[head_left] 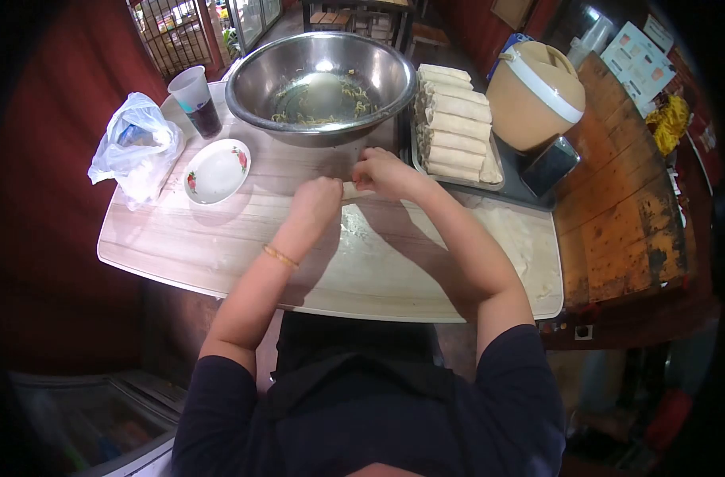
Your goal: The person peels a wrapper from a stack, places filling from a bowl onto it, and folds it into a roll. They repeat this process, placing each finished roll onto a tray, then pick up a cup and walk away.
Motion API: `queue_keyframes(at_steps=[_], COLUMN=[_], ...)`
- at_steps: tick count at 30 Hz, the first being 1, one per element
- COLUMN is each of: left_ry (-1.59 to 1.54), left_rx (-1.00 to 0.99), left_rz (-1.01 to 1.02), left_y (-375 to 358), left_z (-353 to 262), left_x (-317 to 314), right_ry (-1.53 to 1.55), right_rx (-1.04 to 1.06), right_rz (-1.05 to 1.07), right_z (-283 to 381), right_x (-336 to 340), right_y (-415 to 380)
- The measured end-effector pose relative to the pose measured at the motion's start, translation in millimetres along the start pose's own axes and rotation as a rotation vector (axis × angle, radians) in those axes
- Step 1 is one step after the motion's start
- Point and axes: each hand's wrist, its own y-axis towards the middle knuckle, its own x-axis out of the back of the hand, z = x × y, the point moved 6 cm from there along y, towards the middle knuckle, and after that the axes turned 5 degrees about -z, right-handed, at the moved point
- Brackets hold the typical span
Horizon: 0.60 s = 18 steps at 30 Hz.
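Note:
Both hands are at the middle of the table, just below the big metal bowl (247, 103). Between them lies a pale wrapped roll (351, 191), mostly covered by the fingers. My left hand (318, 200) is closed on its left end, and my right hand (384, 173) pinches the right end. Some noodle-like shreds of filling (361, 102) cling inside the bowl. To the right, several finished rolls (455, 127) are stacked on a tray (489, 186). Thin pale wrapper sheets (501, 232) lie near the table's right edge.
On the left stand a floral-rimmed dish (217, 172), a plastic cup of dark drink (197, 107) and a plastic bag (140, 151). A tan cooler jug (535, 99) and a dark phone-like object (550, 167) are at the right, beside a wooden table (616, 191).

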Motion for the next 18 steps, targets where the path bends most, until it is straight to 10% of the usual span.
queue_keyframes(at_steps=[18], left_ry=[0.174], left_rx=[0.204], left_rz=[0.185], left_y=[17], left_z=[23], left_x=[-25], right_ry=[-0.359], right_rx=[-0.041], right_rz=[-0.216], right_z=[39], right_x=[-23], right_y=[-15])
